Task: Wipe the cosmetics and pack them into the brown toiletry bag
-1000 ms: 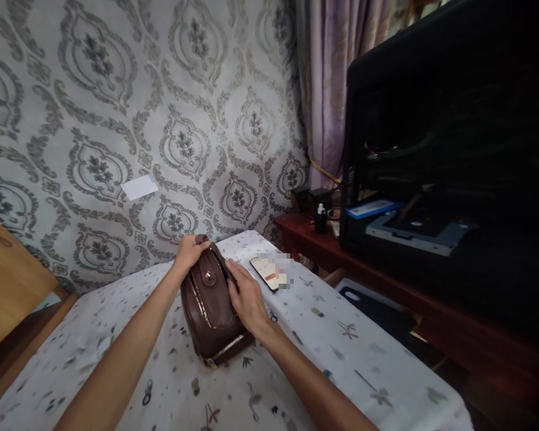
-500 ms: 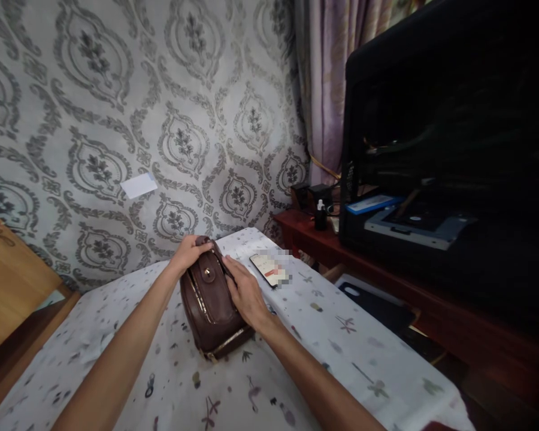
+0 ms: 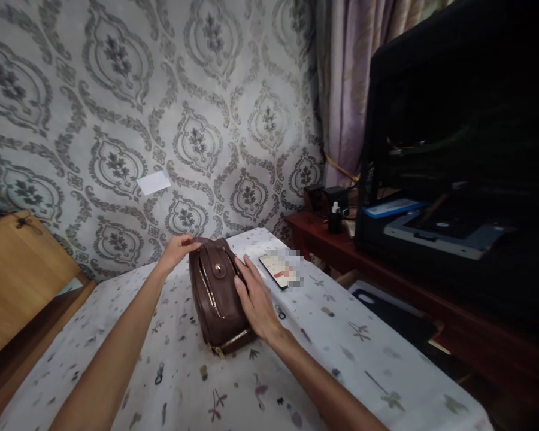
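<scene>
A brown leather bag point(image 3: 215, 293) with gold zips stands upright on a table covered by a white patterned cloth point(image 3: 350, 365). My left hand point(image 3: 176, 249) pinches the far top end of the bag. My right hand point(image 3: 255, 296) lies flat against the bag's right side, fingers spread and pointing away from me. A phone point(image 3: 279, 270) with a lit screen lies on the cloth just right of the bag.
Patterned wallpaper rises behind the table with a small white card point(image 3: 153, 182) stuck on it. A dark red shelf point(image 3: 386, 275) at right carries a large black monitor point(image 3: 462, 114), a small bottle point(image 3: 335, 218) and boxes. A wooden panel point(image 3: 22, 281) stands at left.
My left fingers have slid from a full grasp of the bag's top to a pinch at its far end. The right hand stays pressed on the side. The view shifted slightly.
</scene>
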A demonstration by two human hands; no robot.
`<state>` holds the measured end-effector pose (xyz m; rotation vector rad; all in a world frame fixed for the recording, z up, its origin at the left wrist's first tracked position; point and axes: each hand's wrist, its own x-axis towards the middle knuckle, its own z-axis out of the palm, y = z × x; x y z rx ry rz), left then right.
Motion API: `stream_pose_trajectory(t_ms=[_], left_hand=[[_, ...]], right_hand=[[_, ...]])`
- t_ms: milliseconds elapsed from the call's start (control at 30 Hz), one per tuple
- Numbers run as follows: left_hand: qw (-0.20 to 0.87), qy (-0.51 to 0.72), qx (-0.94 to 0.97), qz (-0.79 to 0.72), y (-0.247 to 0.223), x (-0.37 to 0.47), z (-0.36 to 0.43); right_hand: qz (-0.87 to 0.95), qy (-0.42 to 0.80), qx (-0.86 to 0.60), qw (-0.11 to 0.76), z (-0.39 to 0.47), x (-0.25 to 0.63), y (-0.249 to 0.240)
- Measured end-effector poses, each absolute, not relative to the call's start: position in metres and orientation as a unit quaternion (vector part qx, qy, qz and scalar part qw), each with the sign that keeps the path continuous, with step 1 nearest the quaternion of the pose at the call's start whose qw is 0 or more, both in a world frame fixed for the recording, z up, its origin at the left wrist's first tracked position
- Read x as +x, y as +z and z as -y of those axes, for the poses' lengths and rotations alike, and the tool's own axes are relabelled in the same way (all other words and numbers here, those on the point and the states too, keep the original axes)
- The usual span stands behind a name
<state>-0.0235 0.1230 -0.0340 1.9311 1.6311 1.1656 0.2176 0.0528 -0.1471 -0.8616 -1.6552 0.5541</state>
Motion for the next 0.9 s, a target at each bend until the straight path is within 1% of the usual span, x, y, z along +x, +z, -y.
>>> stream_pose_trajectory(t_ms=[100,233,333,633,900], left_hand=[[0.134,0.420,0.679,-0.587,-0.042,-0.027,-0.124],[0.076,0.434,0.662,-0.606,-0.051,-0.026,-0.126],[0.049,0.445,0.645,-0.619,-0.055,-0.024,-0.127],[0.008,0.468,0.625,-0.624,-0.057,-0.010,-0.118],[0.020,0.484,0.627,-0.610,-0.055,0.001,-0.101]], right_hand=[[0.710,0.198,-0.384,0.556,-0.039,0.213,-0.156],[0.742,0.101,-0.369,0.550,-0.030,0.209,-0.166],[0.755,0.059,-0.361,0.544,-0.030,0.209,-0.169],[0.780,0.004,-0.298,0.550,-0.032,0.216,-0.165],[0.783,-0.002,-0.295,0.548,-0.032,0.216,-0.165]])
